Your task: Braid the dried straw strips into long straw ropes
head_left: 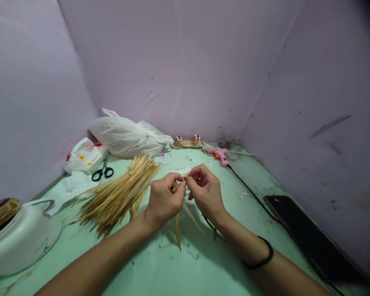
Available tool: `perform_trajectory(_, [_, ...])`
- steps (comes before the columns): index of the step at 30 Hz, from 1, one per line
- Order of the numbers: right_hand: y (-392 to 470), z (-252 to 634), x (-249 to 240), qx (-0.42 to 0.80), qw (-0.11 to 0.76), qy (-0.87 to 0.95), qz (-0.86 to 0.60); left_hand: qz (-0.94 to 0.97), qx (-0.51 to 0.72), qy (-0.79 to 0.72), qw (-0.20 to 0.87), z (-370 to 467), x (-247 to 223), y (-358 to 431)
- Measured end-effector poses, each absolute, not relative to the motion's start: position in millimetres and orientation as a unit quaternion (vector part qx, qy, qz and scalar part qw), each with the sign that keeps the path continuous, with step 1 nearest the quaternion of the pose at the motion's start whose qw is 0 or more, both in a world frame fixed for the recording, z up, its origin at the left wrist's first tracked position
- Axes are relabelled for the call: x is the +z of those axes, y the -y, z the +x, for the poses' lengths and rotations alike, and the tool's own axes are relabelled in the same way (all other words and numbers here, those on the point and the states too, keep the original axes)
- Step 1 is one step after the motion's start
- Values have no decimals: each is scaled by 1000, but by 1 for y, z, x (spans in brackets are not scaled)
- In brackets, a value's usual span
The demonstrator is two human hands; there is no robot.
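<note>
My left hand (168,196) and my right hand (206,193) meet above the middle of the table, fingertips nearly touching. Between them they pinch a small piece of braided straw (186,177), mostly covered by my fingers. Both hands are closed on it. Loose straw ends (177,234) hang down beneath my hands toward the tabletop. To the left of my left hand lies a thick bundle of dry straw strips (120,197). Under my right wrist, a thin dark strand (214,228) shows in part; its kind is unclear.
A pink glue gun (218,155) with a black cord lies back right, near a long dark flat object (314,242). Woven straw slippers (187,142), a white plastic bag (129,135), a tissue pack (86,158) and scissors (102,172) sit behind. A white bowl (27,238) stands left.
</note>
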State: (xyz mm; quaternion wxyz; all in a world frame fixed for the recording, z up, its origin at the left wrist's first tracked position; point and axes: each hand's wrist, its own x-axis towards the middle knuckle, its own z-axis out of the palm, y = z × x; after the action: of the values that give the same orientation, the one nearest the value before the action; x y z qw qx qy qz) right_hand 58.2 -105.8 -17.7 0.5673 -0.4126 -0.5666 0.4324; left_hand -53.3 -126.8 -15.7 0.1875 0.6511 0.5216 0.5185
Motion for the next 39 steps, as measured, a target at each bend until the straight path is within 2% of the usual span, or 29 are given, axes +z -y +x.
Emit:
perform_trajectory(5, [110,56,-21,461,539,605,-361,627,519,-563,143,-59,-16,120])
perform_trajectory(11, [112,60,-22,370,519,675,-371,623,528,-564,125,-64,-25,113])
perform_trajectory(17, [85,66,-12,604,417,526,-429,632,506,-577,106,-62,-36,98])
perform_trajectory(23, [32,79,-19,669,383,418,-481,608,455,-634,142,-43,-47,43])
perform_trajectory(25, [11,86,-30,618,395,440,-517,595,427,-667,139,-41,-51,16])
perform_trajectory(28, [-20,96,-48,409,416,552,-596,594,367,-708,101,-39,-56,-22])
perform_trajectory(31, [-45,103,-62,239,377,637,-628,601,314,-731,76,-36,-59,-48])
perform_trajectory(39, [-79,95,-70,147,259,733,-611,609,279,-740,62,-26,-65,-69])
